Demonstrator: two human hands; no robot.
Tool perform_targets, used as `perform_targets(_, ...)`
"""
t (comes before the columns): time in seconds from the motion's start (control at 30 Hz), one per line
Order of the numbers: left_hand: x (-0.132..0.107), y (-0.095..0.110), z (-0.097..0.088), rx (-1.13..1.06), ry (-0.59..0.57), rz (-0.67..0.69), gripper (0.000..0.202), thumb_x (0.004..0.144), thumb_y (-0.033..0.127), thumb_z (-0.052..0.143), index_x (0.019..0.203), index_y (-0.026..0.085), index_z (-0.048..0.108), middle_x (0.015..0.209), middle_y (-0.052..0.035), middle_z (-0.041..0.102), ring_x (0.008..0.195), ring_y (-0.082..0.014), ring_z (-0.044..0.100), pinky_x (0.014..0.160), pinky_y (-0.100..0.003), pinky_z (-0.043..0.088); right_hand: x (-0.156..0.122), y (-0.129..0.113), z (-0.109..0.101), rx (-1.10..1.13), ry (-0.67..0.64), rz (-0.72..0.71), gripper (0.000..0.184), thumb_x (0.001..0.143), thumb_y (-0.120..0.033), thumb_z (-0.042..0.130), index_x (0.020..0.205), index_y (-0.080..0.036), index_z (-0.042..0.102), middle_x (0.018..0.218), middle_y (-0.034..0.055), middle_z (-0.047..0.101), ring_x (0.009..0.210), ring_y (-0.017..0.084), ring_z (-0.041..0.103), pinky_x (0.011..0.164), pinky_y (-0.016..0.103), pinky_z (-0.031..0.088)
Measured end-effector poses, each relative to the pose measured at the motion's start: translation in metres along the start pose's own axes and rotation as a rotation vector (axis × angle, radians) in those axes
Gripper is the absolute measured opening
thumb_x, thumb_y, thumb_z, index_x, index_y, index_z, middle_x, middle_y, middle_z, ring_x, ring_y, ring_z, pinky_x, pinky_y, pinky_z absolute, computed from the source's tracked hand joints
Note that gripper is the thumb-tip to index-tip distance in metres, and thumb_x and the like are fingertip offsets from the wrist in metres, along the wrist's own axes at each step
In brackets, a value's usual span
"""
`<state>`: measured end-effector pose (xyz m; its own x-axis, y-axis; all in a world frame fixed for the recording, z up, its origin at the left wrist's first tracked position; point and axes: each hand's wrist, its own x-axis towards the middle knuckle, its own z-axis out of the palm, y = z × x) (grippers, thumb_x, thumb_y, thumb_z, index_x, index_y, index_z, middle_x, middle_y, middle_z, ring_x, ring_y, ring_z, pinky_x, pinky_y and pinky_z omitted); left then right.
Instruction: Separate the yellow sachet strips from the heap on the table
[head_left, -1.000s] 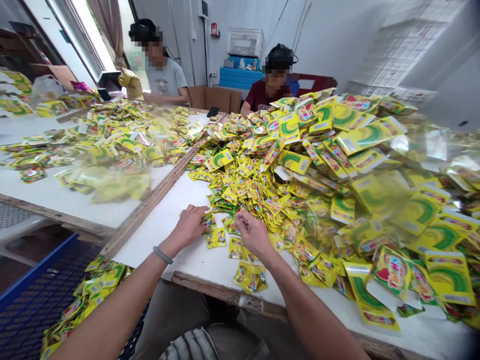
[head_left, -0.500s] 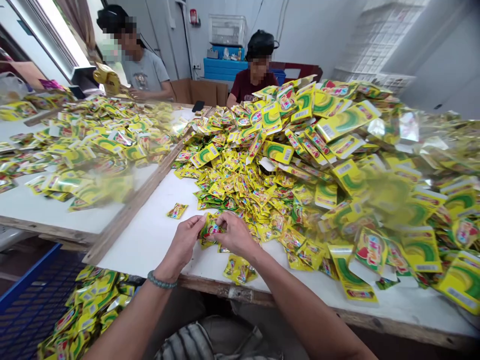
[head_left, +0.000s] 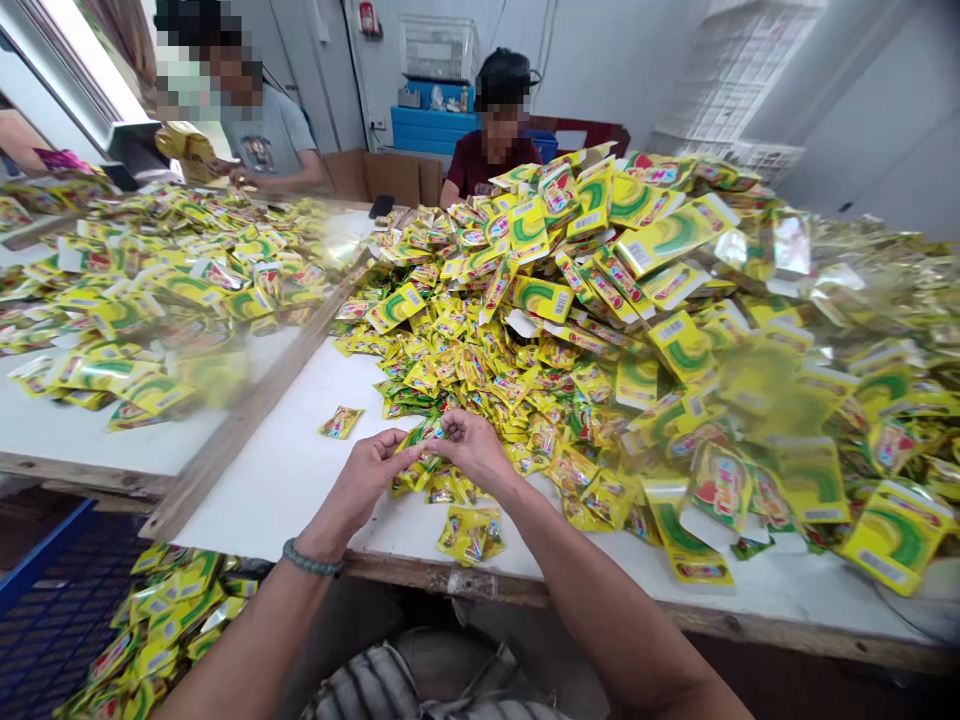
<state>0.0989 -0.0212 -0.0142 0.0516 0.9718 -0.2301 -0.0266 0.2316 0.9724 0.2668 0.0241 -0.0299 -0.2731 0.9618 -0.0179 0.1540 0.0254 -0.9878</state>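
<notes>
My left hand (head_left: 367, 482), with a beaded bracelet on its wrist, pinches a small yellow-and-green packet (head_left: 424, 432) at its left side. At the packet's other side is my right hand (head_left: 475, 447), its fingers curled closed on the edge. Both hands are above the white tabletop, at the near edge of a heap of small yellow packets (head_left: 465, 360). One loose packet (head_left: 341, 422) lies left of the heap. Nearer the table's front edge, below my hands, a yellow packet group (head_left: 471, 535) rests flat.
Yellow printed cartons (head_left: 675, 345) pile high on the right. A wooden strip (head_left: 255, 410) divides the table, with more yellow packs (head_left: 150, 290) beyond it. A blue crate (head_left: 52, 590) stands lower left beside stacked packs (head_left: 172, 620). Two people sit across the table.
My right hand's fingers have curled in and shifted slightly up at the packet, while my left thumb now reaches across it. The whole view has shifted a little.
</notes>
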Motion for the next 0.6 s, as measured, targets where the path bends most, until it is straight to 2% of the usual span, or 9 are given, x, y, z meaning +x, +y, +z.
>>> perform_targets(0.17,0.009,0.002,-0.004,0.05,-0.038,0.007,0.036,0.064,0.047,0.08,0.076,0.015,0.067,0.068,0.0007,0.061,0.063,-0.013,0.049,0.058,-0.023,0.038,-0.004,-0.011,-0.008,0.225,-0.141,0.175,0.043,0.059,-0.051,0.08,0.075,-0.019,0.055,0.066,-0.0038,0.054,0.059,0.01,0.05,0.055,0.022,0.039)
perform_targets(0.23,0.016,0.006,-0.005,0.105,-0.058,0.01,0.037,0.062,0.048,0.081,0.075,0.016,0.067,0.068,0.0005,0.062,0.064,-0.0142,0.052,0.059,-0.024,0.04,-0.006,-0.017,-0.012,0.272,-0.206,0.197,0.044,0.058,-0.05,0.082,0.081,-0.019,0.06,0.074,-0.0018,0.061,0.062,0.012,0.056,0.057,0.023,0.044)
perform_targets(0.3,0.026,0.016,-0.005,0.185,-0.097,0.01,0.038,0.06,0.048,0.082,0.074,0.017,0.066,0.067,0.0005,0.062,0.065,-0.0154,0.054,0.059,-0.025,0.041,-0.006,-0.023,-0.015,0.252,-0.226,0.199,0.043,0.059,-0.052,0.081,0.078,-0.018,0.062,0.074,-0.0014,0.062,0.06,0.012,0.057,0.057,0.024,0.046)
perform_targets(0.33,0.032,0.024,-0.005,0.229,-0.118,0.017,0.039,0.06,0.049,0.081,0.075,0.017,0.065,0.068,0.0003,0.063,0.065,-0.016,0.055,0.059,-0.025,0.042,-0.006,-0.025,-0.017,0.228,-0.19,0.198,0.042,0.061,-0.054,0.081,0.075,-0.018,0.062,0.071,-0.0016,0.061,0.058,0.012,0.056,0.056,0.024,0.046)
perform_targets(0.4,0.049,0.046,-0.001,0.33,-0.129,0.073,0.043,0.061,0.053,0.079,0.081,0.018,0.065,0.074,-0.0012,0.065,0.069,-0.0179,0.059,0.061,-0.027,0.045,-0.004,-0.027,-0.021,0.134,-0.036,0.182,0.039,0.065,-0.053,0.078,0.071,-0.018,0.061,0.063,-0.0029,0.057,0.056,0.012,0.055,0.055,0.023,0.043)
perform_targets(0.47,0.07,0.074,0.009,0.482,-0.101,0.188,0.049,0.062,0.056,0.076,0.09,0.018,0.065,0.085,-0.0041,0.068,0.073,-0.0205,0.062,0.063,-0.029,0.047,-0.003,-0.026,-0.023,-0.047,0.129,0.118,0.036,0.07,-0.047,0.076,0.064,-0.018,0.057,0.057,-0.0041,0.051,0.057,0.012,0.051,0.055,0.022,0.037)
perform_targets(0.53,0.094,0.101,0.027,0.706,-0.02,0.327,0.053,0.062,0.055,0.074,0.099,0.018,0.064,0.094,-0.0072,0.069,0.076,-0.0236,0.065,0.066,-0.032,0.048,-0.002,-0.022,-0.024,-0.227,0.199,0.035,0.035,0.073,-0.039,0.075,0.058,-0.018,0.052,0.054,-0.0047,0.045,0.058,0.011,0.046,0.056,0.022,0.033)
perform_targets(0.6,0.118,0.123,0.052,0.918,0.117,0.445,0.056,0.064,0.049,0.073,0.109,0.017,0.063,0.104,-0.0114,0.07,0.086,-0.0289,0.066,0.074,-0.037,0.048,-0.003,-0.018,-0.022,-0.306,0.192,-0.025,0.032,0.074,-0.033,0.073,0.058,-0.018,0.051,0.054,-0.005,0.044,0.058,0.01,0.043,0.055,0.022,0.029)
